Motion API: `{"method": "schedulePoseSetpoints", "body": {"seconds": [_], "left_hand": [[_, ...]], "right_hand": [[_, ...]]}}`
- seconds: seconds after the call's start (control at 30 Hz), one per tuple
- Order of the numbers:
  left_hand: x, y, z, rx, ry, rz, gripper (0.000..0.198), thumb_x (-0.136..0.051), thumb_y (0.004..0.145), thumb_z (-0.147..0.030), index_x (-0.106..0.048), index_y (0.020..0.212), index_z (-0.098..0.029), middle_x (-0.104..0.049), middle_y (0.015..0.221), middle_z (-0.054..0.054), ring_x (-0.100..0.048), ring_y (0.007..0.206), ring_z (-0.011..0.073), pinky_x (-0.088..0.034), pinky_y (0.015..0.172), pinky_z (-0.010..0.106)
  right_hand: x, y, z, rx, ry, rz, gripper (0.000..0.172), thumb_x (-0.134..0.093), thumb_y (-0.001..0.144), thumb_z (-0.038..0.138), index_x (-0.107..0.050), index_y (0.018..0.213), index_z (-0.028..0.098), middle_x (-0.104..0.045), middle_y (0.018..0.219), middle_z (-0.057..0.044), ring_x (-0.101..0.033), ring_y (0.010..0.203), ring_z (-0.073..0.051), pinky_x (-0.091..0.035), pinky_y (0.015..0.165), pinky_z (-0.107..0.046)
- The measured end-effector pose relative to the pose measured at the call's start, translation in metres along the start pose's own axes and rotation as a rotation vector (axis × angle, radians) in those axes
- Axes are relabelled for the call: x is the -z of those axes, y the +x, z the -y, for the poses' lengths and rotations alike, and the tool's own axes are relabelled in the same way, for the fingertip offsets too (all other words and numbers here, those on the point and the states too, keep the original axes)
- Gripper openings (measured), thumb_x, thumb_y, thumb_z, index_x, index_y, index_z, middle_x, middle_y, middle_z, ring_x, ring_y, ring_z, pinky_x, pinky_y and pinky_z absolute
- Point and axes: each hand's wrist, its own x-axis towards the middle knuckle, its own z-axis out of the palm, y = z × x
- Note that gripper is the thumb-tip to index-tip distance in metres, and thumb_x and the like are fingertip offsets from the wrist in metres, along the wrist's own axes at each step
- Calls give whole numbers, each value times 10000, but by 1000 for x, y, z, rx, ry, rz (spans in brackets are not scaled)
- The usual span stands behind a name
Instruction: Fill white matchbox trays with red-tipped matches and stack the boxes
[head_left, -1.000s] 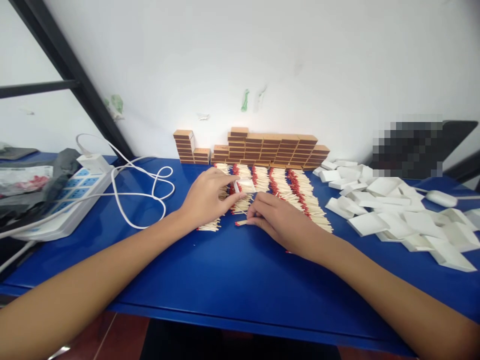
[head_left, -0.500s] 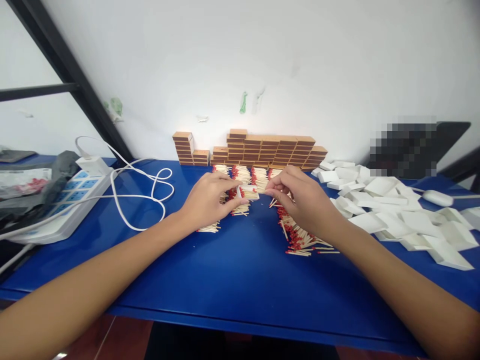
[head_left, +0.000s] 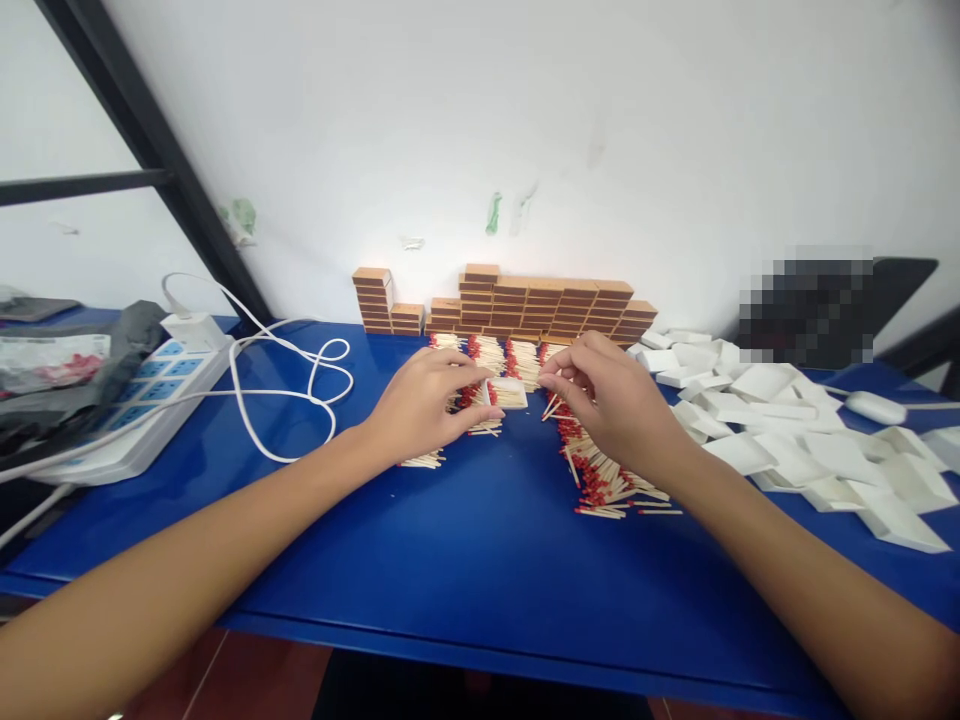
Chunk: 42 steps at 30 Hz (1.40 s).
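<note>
My left hand grips the left end of a small white matchbox tray between thumb and fingers. Its hollow side faces up, and some matches lie inside. Just right of the tray, my right hand is closed, thumb against fingertips; anything pinched there is too small to make out. Below that hand spreads a pile of red-tipped matches. Several rows of matches lie behind the tray, and more matches stick out from under my left hand.
Stacked brown matchboxes line the wall. White empty trays heap up at the right, near a white cable plug and a dark tablet-like object. A power strip and looped white cable occupy the left of the blue table.
The tray in my left hand has shifted slightly right and down, and its hollow inside shows more. My left thumb has moved a little lower. My right hand stays close to its former place.
</note>
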Motion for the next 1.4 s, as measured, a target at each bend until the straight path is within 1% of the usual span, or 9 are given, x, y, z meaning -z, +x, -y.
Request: {"method": "schedulePoseSetpoints", "body": {"seconds": [0.1, 0.2, 0.43, 0.53, 0.7, 0.83, 1.07, 1.27, 1.4], "left_hand": [[2, -1, 3, 13, 3, -34, 415, -771, 927, -538, -793, 1129, -177, -794, 1095, 113, -747, 1001, 259, -575, 903, 413], [4, -2, 5, 36, 21, -58, 412, -789, 917, -525, -791, 1142, -180, -792, 1105, 112, -744, 994, 250, -579, 902, 406], [8, -1, 7, 46, 12, -98, 390, -787, 923, -511, -781, 1149, -193, -786, 1131, 98, -738, 1053, 244, -573, 952, 418], [6, 0, 8, 40, 4, -90, 394, -788, 921, -519, -778, 1155, -202, -788, 1125, 94, -738, 1054, 241, -571, 946, 411], [2, 0, 7, 34, -5, -70, 428, -794, 909, -537, -775, 1173, -200, -793, 1117, 96, -737, 1070, 250, -566, 964, 423], [3, 1, 7, 18, 12, -74, 443, -771, 928, -540, -775, 1190, -183, -794, 1126, 108, -739, 1075, 255, -566, 962, 423], [6, 3, 12, 45, 37, -70, 463, -757, 932, -560, -780, 1200, -184, -787, 1135, 120, -729, 1083, 260, -566, 967, 423], [6, 5, 8, 51, 45, -51, 460, -765, 930, -543, -771, 1228, -193, -775, 1148, 117, -715, 1105, 258, -555, 987, 433], [6, 6, 7, 47, 28, -50, 457, -770, 927, -543, -769, 1236, -206, -768, 1185, 119, -714, 1107, 252, -563, 978, 432]], "right_hand": [[-1, 2, 2, 12, -1, 2, 88, -624, 1024, 234, -634, 936, 226, -597, 879, -39, -567, 770, -204, -430, 668, -340], [-1, 5, 4, 29, 2, -28, 76, -620, 1022, 230, -630, 946, 229, -596, 892, -38, -568, 765, -201, -435, 667, -341], [6, 14, 4, 71, -65, -85, 95, -616, 1033, 285, -644, 958, 234, -616, 913, -52, -588, 769, -211, -473, 687, -369], [8, 14, 1, 85, -113, -107, 126, -592, 1048, 319, -654, 974, 237, -617, 919, -58, -607, 782, -221, -501, 693, -381], [13, 13, -5, 160, -257, -155, 188, -536, 1068, 331, -672, 986, 231, -634, 928, -87, -637, 904, -274, -534, 798, -435], [16, 14, -7, 155, -314, -191, 209, -527, 1071, 333, -686, 996, 220, -631, 925, -100, -632, 906, -284, -529, 772, -436], [18, 14, -5, 138, -260, -233, 179, -542, 1068, 338, -674, 1035, 222, -625, 956, -101, -617, 901, -270, -516, 790, -424], [10, 13, -3, 153, -210, -234, 197, -539, 1065, 348, -673, 1000, 219, -603, 924, -92, -607, 860, -263, -522, 767, -428], [11, 11, -1, 140, -157, -243, 206, -536, 1060, 360, -685, 990, 235, -595, 906, -87, -600, 844, -270, -527, 750, -454]]}}
